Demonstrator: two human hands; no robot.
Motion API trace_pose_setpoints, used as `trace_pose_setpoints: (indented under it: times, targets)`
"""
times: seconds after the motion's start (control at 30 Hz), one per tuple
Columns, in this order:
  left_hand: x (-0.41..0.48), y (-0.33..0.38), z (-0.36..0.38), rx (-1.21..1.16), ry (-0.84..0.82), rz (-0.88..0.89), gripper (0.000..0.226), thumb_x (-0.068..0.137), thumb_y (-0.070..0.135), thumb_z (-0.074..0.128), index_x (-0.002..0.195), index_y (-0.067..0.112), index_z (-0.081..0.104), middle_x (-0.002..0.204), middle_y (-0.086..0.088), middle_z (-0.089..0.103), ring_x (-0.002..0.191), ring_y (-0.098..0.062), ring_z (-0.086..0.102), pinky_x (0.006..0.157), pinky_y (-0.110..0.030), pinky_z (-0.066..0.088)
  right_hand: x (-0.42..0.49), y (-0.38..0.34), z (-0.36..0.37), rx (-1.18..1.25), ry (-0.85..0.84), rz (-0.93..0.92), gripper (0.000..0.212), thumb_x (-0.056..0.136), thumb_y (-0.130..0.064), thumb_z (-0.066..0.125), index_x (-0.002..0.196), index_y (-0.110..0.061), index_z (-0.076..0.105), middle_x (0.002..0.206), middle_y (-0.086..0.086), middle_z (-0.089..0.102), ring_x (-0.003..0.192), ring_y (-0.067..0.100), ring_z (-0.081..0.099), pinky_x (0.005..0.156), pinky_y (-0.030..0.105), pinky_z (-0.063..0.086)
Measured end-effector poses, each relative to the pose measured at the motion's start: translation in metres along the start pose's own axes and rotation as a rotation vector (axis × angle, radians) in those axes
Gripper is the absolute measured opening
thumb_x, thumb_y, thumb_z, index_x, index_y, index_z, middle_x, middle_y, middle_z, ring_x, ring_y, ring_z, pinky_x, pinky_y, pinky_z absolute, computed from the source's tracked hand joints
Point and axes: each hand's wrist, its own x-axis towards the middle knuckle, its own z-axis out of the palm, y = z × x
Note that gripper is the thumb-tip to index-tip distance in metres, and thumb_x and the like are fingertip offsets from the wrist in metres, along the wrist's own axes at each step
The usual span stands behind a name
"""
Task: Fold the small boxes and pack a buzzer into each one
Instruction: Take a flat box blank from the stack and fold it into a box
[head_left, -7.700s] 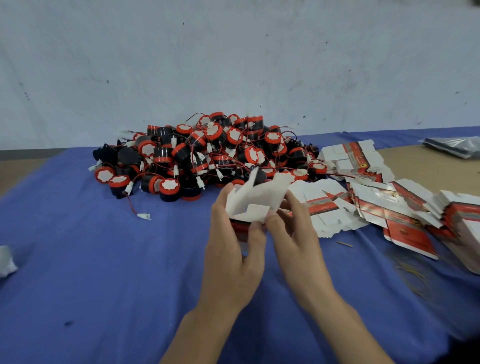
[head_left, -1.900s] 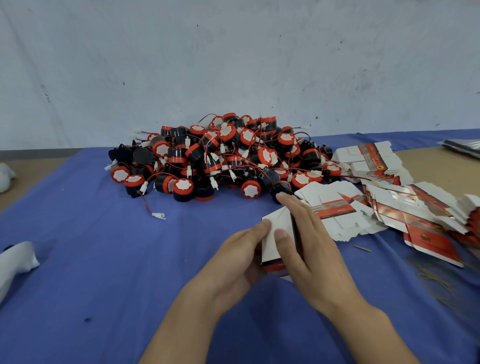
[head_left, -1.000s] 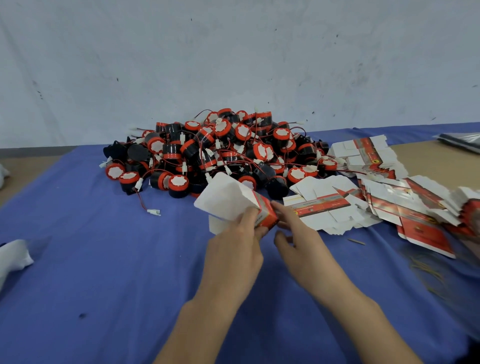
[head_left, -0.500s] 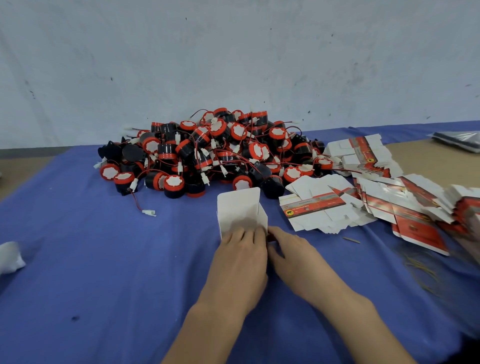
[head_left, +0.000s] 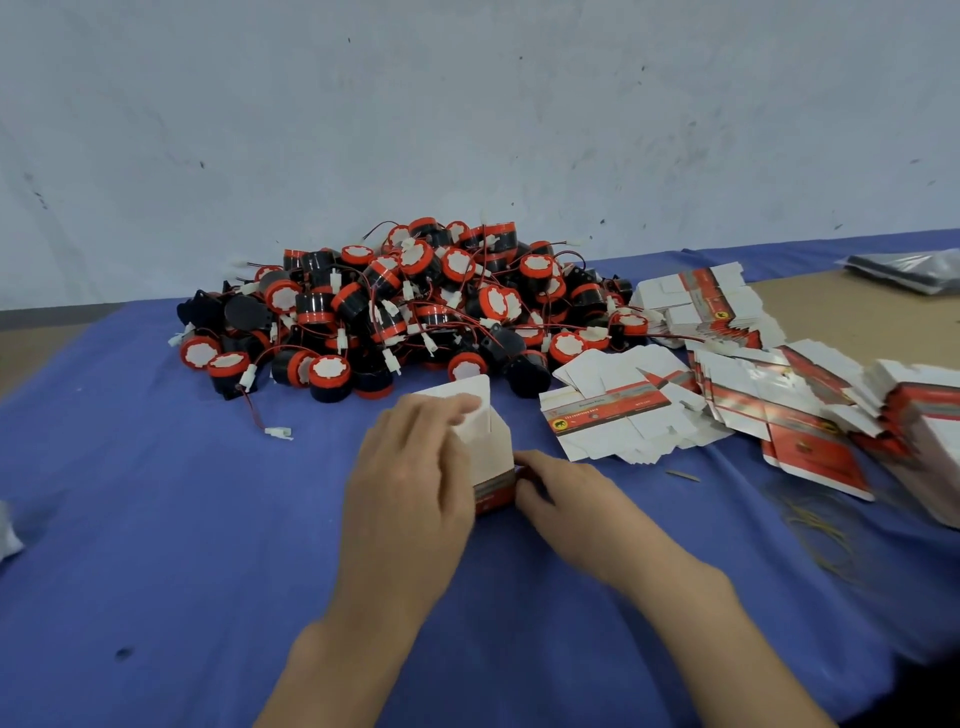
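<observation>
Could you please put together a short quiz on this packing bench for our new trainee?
1. True or false: the left hand and the right hand both touch the small box.
2. On which side of the buzzer pile do the flat box blanks lie? A) left B) right C) underneath it
3. Fill in: the small box rests on a ____ cloth.
Key: 1 true; 2 B; 3 blue.
</observation>
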Motion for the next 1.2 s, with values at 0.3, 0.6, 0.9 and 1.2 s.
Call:
trace_pose_setpoints:
  times: [0.3,0.6,0.9,1.2]
  targets:
    - [0.089,-0.002,0.035,-0.007,-0.254,-0.160,0.020,0.101,0.020,0.048,0.103,0.033,0.064,0.082,0.015,0.064,0.064,0.005,0.055,0.056,-0.013,0.039,0.022,0.024,-0.021,0.155,0.142,-0.024,0.036,0.105,-0.026,0.043,0.139,-0.029,0.056,0.126,-0.007,0.066,0.109,0.013,0.061,0.096,0.033,0.050]
    - [0.170,-0.042,0.128,0.695,-1.033,0.067,0.040,0.100,0.032,0.053,0.138,0.018,0.052,0.133,-0.008,0.058,0.118,-0.029,0.053,0.097,-0.048,0.048,0.029,0.039,-0.036,0.284,0.291,-0.073,0.034,0.106,-0.023,0.042,0.132,-0.033,0.062,0.121,-0.012,0.067,0.106,0.008,0.059,0.087,0.029,0.049]
    - [0.176,-0.060,0.154,0.986,-1.024,0.169,0.034,0.097,0.045,0.053,0.122,0.021,0.057,0.125,-0.007,0.059,0.119,-0.029,0.044,0.099,-0.046,0.034,0.027,0.053,-0.044,0.308,0.318,-0.026,0.034,0.106,-0.025,0.041,0.131,-0.034,0.062,0.124,-0.010,0.066,0.112,0.010,0.058,0.095,0.034,0.050]
    - [0.193,-0.020,0.111,0.882,-0.671,0.384,0.035,0.100,0.047,0.048,0.117,0.017,0.056,0.121,-0.007,0.061,0.115,-0.028,0.052,0.099,-0.043,0.036,0.024,0.053,-0.047,0.378,0.418,-0.058,0.039,0.107,-0.028,0.041,0.144,-0.038,0.045,0.132,-0.014,0.052,0.100,0.001,0.057,0.088,0.033,0.049]
